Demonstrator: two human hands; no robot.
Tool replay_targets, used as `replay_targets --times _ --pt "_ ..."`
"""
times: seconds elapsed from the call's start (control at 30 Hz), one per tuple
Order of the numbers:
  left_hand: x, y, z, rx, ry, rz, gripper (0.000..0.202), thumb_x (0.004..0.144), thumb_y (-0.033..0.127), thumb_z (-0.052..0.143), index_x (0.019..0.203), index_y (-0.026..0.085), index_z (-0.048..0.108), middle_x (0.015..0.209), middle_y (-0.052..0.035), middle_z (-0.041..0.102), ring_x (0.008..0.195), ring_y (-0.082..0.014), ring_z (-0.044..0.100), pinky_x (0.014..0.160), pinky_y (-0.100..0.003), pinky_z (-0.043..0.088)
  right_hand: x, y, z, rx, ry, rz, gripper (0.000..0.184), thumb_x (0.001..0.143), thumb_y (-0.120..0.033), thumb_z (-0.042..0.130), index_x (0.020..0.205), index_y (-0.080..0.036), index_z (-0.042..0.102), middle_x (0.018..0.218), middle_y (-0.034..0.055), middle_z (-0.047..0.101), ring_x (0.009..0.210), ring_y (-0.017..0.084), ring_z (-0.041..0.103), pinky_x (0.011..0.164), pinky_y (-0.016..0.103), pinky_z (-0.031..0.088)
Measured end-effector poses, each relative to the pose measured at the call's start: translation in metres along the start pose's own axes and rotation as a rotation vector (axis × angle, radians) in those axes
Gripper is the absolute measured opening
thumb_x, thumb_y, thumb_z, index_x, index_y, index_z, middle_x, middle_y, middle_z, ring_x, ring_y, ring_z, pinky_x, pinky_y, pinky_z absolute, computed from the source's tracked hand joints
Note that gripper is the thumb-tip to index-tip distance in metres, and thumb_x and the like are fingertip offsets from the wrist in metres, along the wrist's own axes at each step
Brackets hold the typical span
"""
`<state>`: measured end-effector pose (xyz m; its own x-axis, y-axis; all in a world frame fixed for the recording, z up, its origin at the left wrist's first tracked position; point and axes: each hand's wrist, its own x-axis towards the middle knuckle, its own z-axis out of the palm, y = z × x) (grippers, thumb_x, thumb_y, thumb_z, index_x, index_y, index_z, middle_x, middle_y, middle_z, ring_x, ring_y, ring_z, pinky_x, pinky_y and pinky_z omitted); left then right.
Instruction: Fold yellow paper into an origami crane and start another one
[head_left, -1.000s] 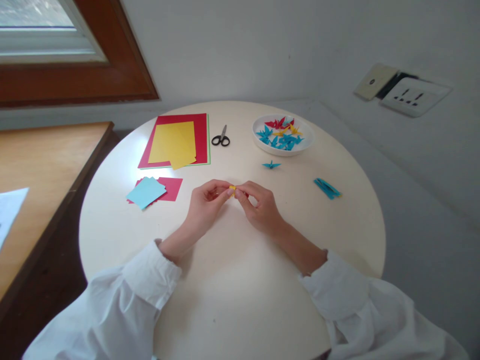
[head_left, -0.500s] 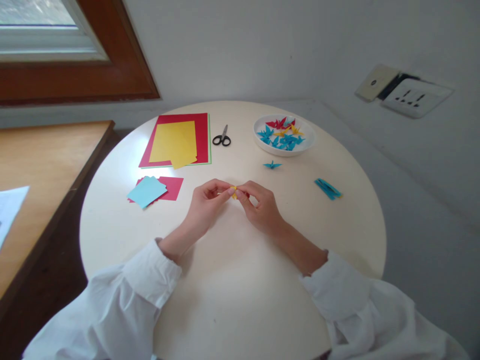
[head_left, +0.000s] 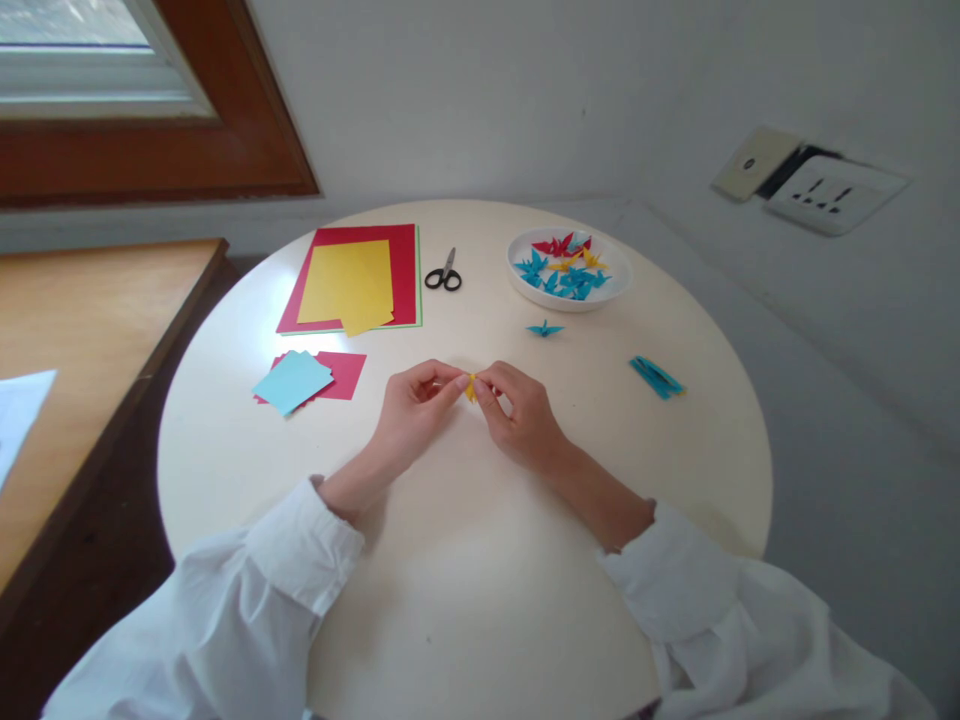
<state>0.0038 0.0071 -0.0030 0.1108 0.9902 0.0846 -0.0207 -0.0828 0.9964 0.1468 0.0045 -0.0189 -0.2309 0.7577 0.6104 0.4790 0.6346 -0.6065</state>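
A small folded piece of yellow paper (head_left: 471, 389) is pinched between my two hands above the middle of the round table. My left hand (head_left: 417, 408) grips it from the left with thumb and forefinger. From the right, the thumb and forefinger of my right hand (head_left: 523, 411) close on the same piece. My fingertips cover much of it, so its exact folded shape cannot be made out. Just beyond my right hand, a blue paper crane (head_left: 544, 329) rests on the table.
A white dish (head_left: 536, 293) holds several blue, red and yellow cranes. Scissors (head_left: 444, 276) lie left of it, beside large yellow (head_left: 347, 283) and red sheets. Small light blue squares (head_left: 293, 382) overlap red ones at left. Folded blue strips (head_left: 657, 377) lie at right.
The yellow paper has turned slightly between my fingertips, and more of it shows below them. Both hands stay in nearly the same place.
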Motion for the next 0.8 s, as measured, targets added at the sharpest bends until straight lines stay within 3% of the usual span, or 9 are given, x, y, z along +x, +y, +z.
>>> replay_targets --times 0.4,0.53,0.8 --pt "0.0003 0.0000 -0.0006 0.027 -0.032 0.032 0.014 0.068 0.027 0.070 0.063 0.016 0.062 0.060 0.0007 0.061 0.057 -0.0108 0.054 0.055 -0.023 0.041 -0.0013 0.0020 0.0001 -0.009 -0.069 0.019 0.023 0.087 -0.017 0.040 0.065 -0.021 0.045 0.062 -0.0005 0.051 0.060 0.013 0.048 0.059 0.027 0.037" --pt "0.0010 -0.0055 -0.0004 -0.002 0.010 -0.004 0.014 0.070 0.027 0.068 0.064 0.016 0.061 0.062 0.0008 0.061 0.059 -0.0107 0.054 0.058 -0.024 0.042 -0.0010 0.0004 0.0017 0.044 -0.047 0.066 0.023 0.089 -0.020 0.040 0.068 -0.020 0.049 0.064 -0.0003 0.053 0.061 0.012 0.050 0.060 0.026 0.038" --pt "0.0015 -0.0065 0.0015 -0.132 0.064 -0.073 0.018 0.069 0.031 0.069 0.065 0.015 0.060 0.063 0.0005 0.062 0.062 -0.0122 0.057 0.064 -0.027 0.044 -0.0016 0.0015 0.0066 0.052 0.014 0.132 0.012 0.079 -0.028 0.060 0.074 -0.020 0.053 0.067 -0.0013 0.057 0.062 0.012 0.051 0.057 0.024 0.041"
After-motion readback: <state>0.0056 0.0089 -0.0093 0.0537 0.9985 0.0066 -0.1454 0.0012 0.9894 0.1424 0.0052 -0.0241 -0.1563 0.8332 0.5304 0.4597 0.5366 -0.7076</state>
